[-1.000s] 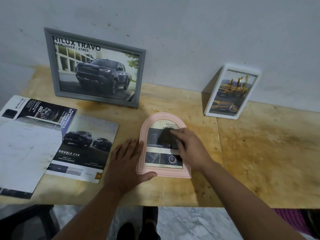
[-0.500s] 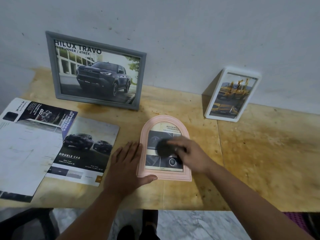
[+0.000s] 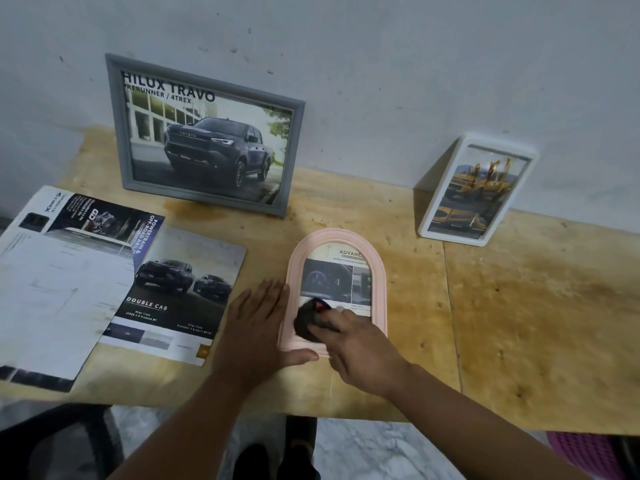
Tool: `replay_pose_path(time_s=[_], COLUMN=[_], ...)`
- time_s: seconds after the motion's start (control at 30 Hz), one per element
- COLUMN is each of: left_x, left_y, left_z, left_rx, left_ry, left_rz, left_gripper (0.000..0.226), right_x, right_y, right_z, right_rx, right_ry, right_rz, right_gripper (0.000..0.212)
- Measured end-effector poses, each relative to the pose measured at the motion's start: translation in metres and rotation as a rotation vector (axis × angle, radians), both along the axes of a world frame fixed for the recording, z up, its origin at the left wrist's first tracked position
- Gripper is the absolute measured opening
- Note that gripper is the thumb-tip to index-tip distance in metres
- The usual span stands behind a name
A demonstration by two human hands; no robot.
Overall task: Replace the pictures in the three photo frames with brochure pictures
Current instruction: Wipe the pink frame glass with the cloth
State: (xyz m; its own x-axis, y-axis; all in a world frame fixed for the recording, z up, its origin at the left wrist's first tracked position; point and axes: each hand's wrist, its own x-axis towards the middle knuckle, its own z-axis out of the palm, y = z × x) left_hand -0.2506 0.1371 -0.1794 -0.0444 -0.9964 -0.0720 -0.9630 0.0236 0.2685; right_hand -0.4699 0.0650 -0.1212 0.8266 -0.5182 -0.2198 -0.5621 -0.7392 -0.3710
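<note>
Right hand (image 3: 360,351), gripping a dark cloth (image 3: 309,322), has slid down the pink arched frame (image 3: 379,271); flat, open left hand (image 3: 258,327) braces the frame's edge.

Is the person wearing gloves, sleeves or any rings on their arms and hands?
No gloves show. The left hand and right hand are bare, and both forearms are uncovered as far as the picture's lower edge, so no sleeve is seen. I can see no ring, watch or bracelet. The left thumbnail and a right fingernail look short and plain.
</note>
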Motion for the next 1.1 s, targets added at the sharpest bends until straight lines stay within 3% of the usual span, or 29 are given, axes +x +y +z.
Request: replay_pose_path(time_s=[0.13, 0.23, 0.33, 0.43, 0.57, 0.7, 1.0, 1.1], left_x=[-0.001, 0.0, 0.001, 0.0, 0.0, -0.001, -0.001, -0.002], left_y=[0.0, -0.001, -0.001, 0.0, -0.001, 0.0, 0.0, 0.001], left_z=[0.003, 0.003, 0.001, 0.0, -0.002, -0.002, -0.003, -0.002], left_rx=[-0.019, -0.029, -0.018, 0.005, 0.008, -0.01, -0.024, -0.015], left_ry=[0.023, 0.037, 0.038, 0.031, 0.015, 0.01, 0.013, 0.007], left_rz=[0.003, 0.006, 0.007, 0.01, 0.02, 0.016, 0.018, 0.016], left_gripper=[0.127, 0.128, 0.128, 0.129, 0.129, 0.128, 0.125, 0.125], right_x=[0.002, 0.005, 0.016, 0.042, 0.066, 0.046, 0.024, 0.022], right_y=[-0.04, -0.081, -0.095, -0.077, -0.058, -0.037, 0.004, -0.003], right_z=[0.023, 0.035, 0.028, 0.005, -0.01, -0.007, 0.004, 0.009], right_rx=[0.316, 0.172, -0.036, -0.085, -0.093, -0.093, 0.043, 0.239], right_ry=[-0.128, -0.243, -0.051, 0.082, 0.08, 0.074, 0.023, -0.002], right_rz=[-0.208, -0.57, -0.738, -0.627, -0.478, -0.308, -0.131, -0.171], right_gripper=[0.047, 0.042, 0.038, 0.042, 0.06, 0.049, 0.045, 0.044])
